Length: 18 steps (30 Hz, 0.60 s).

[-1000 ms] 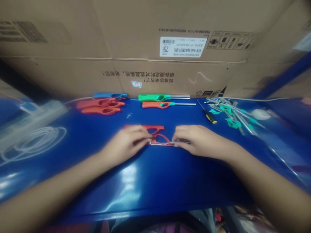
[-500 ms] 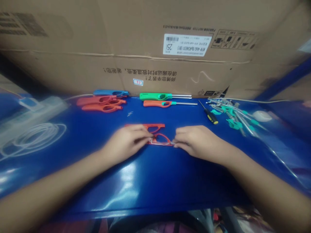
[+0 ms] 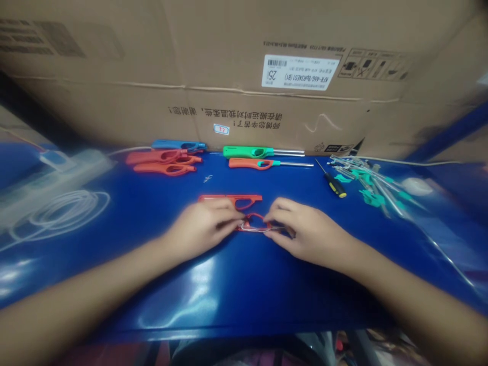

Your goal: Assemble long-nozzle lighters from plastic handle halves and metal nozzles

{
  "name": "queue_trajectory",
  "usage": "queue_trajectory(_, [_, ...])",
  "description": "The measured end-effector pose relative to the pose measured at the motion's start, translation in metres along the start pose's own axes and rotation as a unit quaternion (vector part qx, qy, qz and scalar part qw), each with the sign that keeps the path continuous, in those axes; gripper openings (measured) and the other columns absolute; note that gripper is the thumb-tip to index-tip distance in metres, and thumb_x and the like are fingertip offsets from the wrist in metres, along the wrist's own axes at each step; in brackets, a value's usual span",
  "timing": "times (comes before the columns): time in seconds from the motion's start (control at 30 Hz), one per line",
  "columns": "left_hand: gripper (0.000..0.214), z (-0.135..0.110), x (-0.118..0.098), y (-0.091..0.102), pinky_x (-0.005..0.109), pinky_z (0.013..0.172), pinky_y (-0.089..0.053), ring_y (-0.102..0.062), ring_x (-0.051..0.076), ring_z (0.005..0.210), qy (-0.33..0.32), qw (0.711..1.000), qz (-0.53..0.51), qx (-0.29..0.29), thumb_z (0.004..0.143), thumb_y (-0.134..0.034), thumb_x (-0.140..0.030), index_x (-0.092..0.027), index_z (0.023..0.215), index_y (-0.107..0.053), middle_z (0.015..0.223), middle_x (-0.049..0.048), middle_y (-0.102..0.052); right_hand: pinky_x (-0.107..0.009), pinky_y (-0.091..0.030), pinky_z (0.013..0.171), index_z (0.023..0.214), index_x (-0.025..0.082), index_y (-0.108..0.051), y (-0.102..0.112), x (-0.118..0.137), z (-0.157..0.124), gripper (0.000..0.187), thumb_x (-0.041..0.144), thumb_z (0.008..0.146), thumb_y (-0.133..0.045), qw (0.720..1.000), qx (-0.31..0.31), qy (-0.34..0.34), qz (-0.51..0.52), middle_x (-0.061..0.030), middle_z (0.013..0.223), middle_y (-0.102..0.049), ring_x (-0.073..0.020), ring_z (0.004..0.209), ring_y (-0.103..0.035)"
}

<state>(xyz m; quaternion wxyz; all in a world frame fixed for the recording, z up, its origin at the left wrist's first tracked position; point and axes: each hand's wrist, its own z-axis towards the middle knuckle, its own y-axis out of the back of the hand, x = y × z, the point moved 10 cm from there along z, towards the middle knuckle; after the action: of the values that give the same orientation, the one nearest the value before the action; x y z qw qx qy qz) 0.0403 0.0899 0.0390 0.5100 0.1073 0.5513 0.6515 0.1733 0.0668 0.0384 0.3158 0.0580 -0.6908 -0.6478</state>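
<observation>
Between my two hands, low over the blue table, is a red-orange lighter handle shell (image 3: 256, 217) with a loop-shaped trigger opening. My left hand (image 3: 208, 221) is closed on its left end in a pinch. The fingers of my right hand (image 3: 305, 223) pinch its right end, where a thin pale wire (image 3: 253, 230) runs along the lower edge. Just behind it lies a second red-orange shell half (image 3: 244, 199), partly covered by my left hand. Whatever sits inside the held shell is too small to make out.
At the back lie several red, orange and blue lighter shells (image 3: 163, 169), and a green lighter (image 3: 244, 152) above an orange one (image 3: 244, 163). Tiny screws (image 3: 207, 178), a screwdriver (image 3: 335, 185), metal tubes with teal parts (image 3: 369, 188), a coiled white cable (image 3: 64, 213) and a cardboard wall (image 3: 145, 56) surround the work.
My right hand has shifted slightly left along the shell, its fingers now spread over the right end. My left hand keeps its pinch. The whole view has moved a little.
</observation>
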Motion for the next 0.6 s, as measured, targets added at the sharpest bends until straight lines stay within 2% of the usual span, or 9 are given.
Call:
queue_trajectory(0.17, [0.018, -0.0011, -0.0038, 0.0014, 0.028, 0.078, -0.056, -0.071, 0.017, 0.087, -0.011, 1.000, 0.003, -0.011, 0.097, -0.060, -0.024, -0.019, 0.104, -0.076, 0.099, 0.0043, -0.075, -0.026, -0.040, 0.065, 0.093, 0.020, -0.063, -0.0100, -0.0007, 0.0033, 0.001, 0.021, 0.093, -0.063, 0.999, 0.018, -0.003, 0.036, -0.0018, 0.099, -0.062, -0.0128, 0.076, -0.056])
queue_trajectory(0.47, [0.019, -0.0006, -0.0020, 0.0042, 0.027, 0.078, -0.056, -0.071, 0.017, 0.085, -0.004, 1.000, 0.007, -0.025, 0.096, -0.060, -0.025, -0.020, 0.104, -0.076, 0.099, 0.0042, -0.075, -0.024, -0.036, 0.062, 0.087, 0.020, -0.059, -0.0063, -0.0050, 0.0049, 0.008, 0.016, 0.086, -0.065, 0.998, 0.009, -0.015, 0.063, 0.0011, 0.091, -0.060, -0.0104, 0.069, -0.050])
queue_trajectory(0.6, [0.019, -0.0013, 0.0004, 0.0031, 0.027, 0.078, -0.055, -0.071, 0.017, 0.086, 0.002, 1.000, 0.009, -0.029, 0.096, -0.060, -0.026, -0.021, 0.104, -0.077, 0.099, 0.0043, -0.075, -0.025, -0.035, 0.063, 0.087, 0.021, -0.057, -0.0077, 0.0005, 0.0041, 0.007, 0.022, 0.089, -0.063, 0.998, 0.009, 0.000, 0.056, 0.0010, 0.092, -0.060, -0.0118, 0.073, -0.052])
